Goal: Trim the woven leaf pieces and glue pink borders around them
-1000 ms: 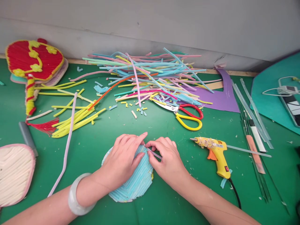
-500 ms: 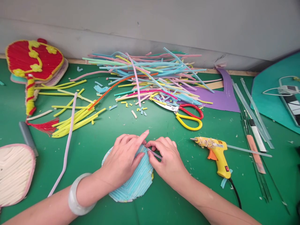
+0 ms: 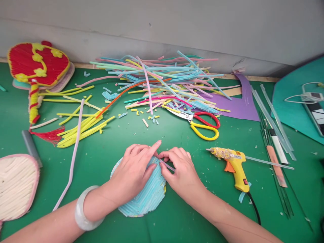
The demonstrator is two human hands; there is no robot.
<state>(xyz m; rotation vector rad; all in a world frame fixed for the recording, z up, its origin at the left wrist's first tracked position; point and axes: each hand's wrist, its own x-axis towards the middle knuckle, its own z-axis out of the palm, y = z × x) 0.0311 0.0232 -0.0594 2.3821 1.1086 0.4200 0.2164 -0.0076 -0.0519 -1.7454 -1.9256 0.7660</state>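
A rounded panel of light-blue pipe cleaners laid side by side (image 3: 145, 199) lies in front of me, with bits of yellow at its right edge. My left hand (image 3: 133, 172), with a pale bangle (image 3: 82, 211) on its wrist, lies over the panel's upper part and holds it. Its index finger points out past the far edge, and the thumb rests on the blue surface. At the panel's upper right edge my right hand (image 3: 181, 173) pinches a lilac pipe cleaner (image 3: 167, 165) between thumb and index finger. My left hand covers much of the panel.
Behind lie scissors (image 3: 202, 123) and a heap of coloured pipe cleaners (image 3: 157, 77). A yellow glue gun (image 3: 236, 165) with a cord is to the right, near glue sticks (image 3: 275, 118). At left are a red fan (image 3: 43, 67), a cream panel (image 3: 17, 189) and a long lilac pipe cleaner (image 3: 74, 158).
Both hands keep almost the same place and grip on the panel and the lilac pipe cleaner. The view has shifted very slightly.
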